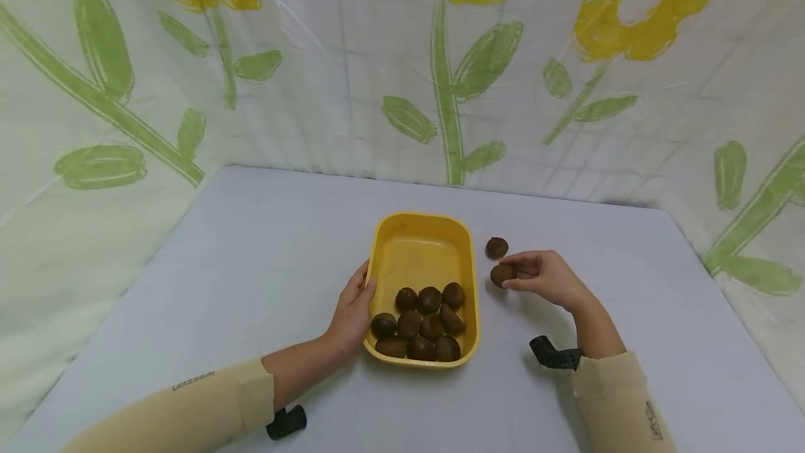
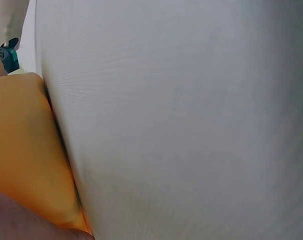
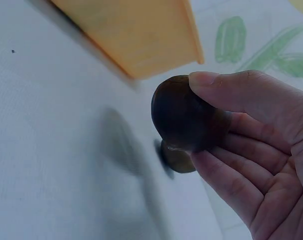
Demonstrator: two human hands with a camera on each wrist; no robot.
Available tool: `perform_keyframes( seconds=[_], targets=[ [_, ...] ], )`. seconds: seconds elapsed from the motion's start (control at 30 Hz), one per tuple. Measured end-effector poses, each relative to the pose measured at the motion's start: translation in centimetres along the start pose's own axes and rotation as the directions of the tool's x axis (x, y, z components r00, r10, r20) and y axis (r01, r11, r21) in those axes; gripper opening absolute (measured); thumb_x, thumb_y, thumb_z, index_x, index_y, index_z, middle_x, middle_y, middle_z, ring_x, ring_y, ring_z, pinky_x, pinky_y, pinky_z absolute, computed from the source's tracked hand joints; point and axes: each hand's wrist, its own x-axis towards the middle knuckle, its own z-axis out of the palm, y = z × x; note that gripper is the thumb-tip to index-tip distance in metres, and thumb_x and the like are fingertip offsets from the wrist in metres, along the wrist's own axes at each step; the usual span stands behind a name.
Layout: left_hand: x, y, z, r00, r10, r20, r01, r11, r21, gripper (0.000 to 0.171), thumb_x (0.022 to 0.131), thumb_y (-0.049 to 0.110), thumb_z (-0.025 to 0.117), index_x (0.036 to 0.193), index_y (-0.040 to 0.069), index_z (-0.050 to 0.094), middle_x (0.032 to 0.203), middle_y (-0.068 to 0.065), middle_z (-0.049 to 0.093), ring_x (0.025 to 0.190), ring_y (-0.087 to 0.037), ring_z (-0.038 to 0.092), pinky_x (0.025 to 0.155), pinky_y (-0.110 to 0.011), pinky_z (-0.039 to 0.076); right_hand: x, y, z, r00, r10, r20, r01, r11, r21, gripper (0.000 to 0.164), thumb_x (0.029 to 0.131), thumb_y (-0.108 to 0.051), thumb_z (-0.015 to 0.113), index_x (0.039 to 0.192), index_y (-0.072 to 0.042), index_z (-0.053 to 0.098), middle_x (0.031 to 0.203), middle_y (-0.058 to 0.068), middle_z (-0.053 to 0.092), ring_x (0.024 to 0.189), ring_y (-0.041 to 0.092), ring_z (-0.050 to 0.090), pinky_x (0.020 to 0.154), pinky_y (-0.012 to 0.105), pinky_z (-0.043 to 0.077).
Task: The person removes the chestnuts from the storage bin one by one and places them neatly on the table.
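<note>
A yellow plastic tray point(image 1: 476, 303) stands mid-table, with several brown chestnuts point(image 1: 422, 349) gathered in its near half. My left hand point(image 1: 348, 317) holds the tray by its left side, thumb up at the rim. In the left wrist view the tray's outer wall point(image 2: 29, 150) shows beside the tabletop. To the right of the tray, my right hand point(image 1: 550, 279) pinches one chestnut point(image 3: 179, 112) between thumb and fingertips. The right wrist view shows it raised above the table, its shadow below. Just beyond it lies a loose chestnut point(image 1: 497, 248), partly covered in that view.
A pale cloth point(image 1: 283, 229) covers the table. Behind and at both sides hangs a white curtain point(image 1: 314, 103) printed with yellow flowers and green leaves. Black wrist devices point(image 1: 556, 355) stick out beside both beige sleeves point(image 1: 613, 397).
</note>
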Motion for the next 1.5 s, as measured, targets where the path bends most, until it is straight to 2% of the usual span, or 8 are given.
perform_keyframes(
  seconds=[0.1,0.43,0.77,0.9,1.2,1.37,1.5],
  targets=[
    [0.0,0.0,0.0,1.0,0.005,0.004,-0.005,1.0,-0.002,0.048,0.103,0.019,0.026,0.149,0.009,0.016,0.157,-0.008,0.016,0.144,-0.027,0.013,0.116,-0.047,0.014,-0.1,0.3,0.3,1.0,0.004,-0.004,-0.004,1.0,0.009,0.047,0.076,-0.022,0.077,0.115,0.001,0.064,0.113,0.017,0.066,0.101,0.014,0.065,0.082,0.02,0.053],
    [0.0,-0.2,0.0,1.0,-0.003,-0.007,0.003,1.0,0.007,0.049,0.103,0.02,0.027,0.149,0.01,0.017,0.157,-0.008,0.016,0.145,-0.027,0.012,0.116,-0.047,0.013,-0.1,1.4,1.0,1.0,0.006,0.016,-0.006,1.0,0.028,0.048,0.077,-0.019,0.076,0.116,0.004,0.062,0.118,0.022,0.063,0.11,0.031,0.061,0.086,0.026,0.053],
    [-0.2,-0.1,0.0,1.0,-0.005,-0.015,0.006,1.0,0.013,0.048,0.103,0.021,0.026,0.149,0.011,0.016,0.157,-0.008,0.016,0.145,-0.026,0.012,0.116,-0.047,0.013,0.0,1.6,1.1,1.0,-0.014,0.027,0.013,1.0,0.022,0.046,0.076,-0.014,0.076,0.116,0.005,0.061,0.116,0.022,0.063,0.108,0.025,0.062,0.089,0.029,0.052],
    [-0.1,0.0,0.0,1.0,-0.008,-0.018,0.008,1.0,0.019,0.049,0.103,0.021,0.026,0.15,0.011,0.016,0.157,-0.007,0.016,0.145,-0.026,0.012,0.116,-0.047,0.013,0.0,1.6,1.0,0.999,-0.012,0.037,0.012,1.0,0.007,0.047,0.076,-0.014,0.076,0.117,0.004,0.061,0.117,0.021,0.063,0.109,0.028,0.061,0.09,0.031,0.051],
    [0.0,-0.1,0.0,1.0,0.007,-0.013,-0.007,1.0,0.012,0.048,0.103,0.02,0.026,0.149,0.01,0.016,0.156,-0.007,0.017,0.144,-0.026,0.014,0.116,-0.047,0.015,-0.1,1.0,0.2,0.999,-0.016,0.032,0.016,1.0,0.014,0.051,0.078,-0.019,0.075,0.12,0.005,0.059,0.12,0.023,0.061,0.113,0.034,0.059,0.09,0.03,0.051],
    [0.1,-0.2,0.0,1.0,0.004,-0.013,-0.004,1.0,0.011,0.048,0.103,0.019,0.026,0.149,0.01,0.017,0.156,-0.007,0.017,0.144,-0.026,0.014,0.116,-0.046,0.014,0.2,-0.1,-0.5,1.0,-0.001,0.015,0.001,1.0,0.008,0.055,0.079,-0.024,0.074,0.123,0.004,0.057,0.124,0.023,0.059,0.116,0.035,0.057,0.092,0.03,0.05],
    [0.1,-0.2,0.0,1.0,0.001,-0.016,-0.001,1.0,0.009,0.048,0.103,0.019,0.027,0.149,0.011,0.018,0.156,-0.007,0.018,0.144,-0.025,0.014,0.116,-0.046,0.015,0.6,-0.9,-1.0,1.0,-0.02,0.007,0.02,1.0,-0.007,0.057,0.079,-0.026,0.074,0.125,0.003,0.056,0.126,0.022,0.058,0.118,0.035,0.055,0.093,0.031,0.049]
  ],
)
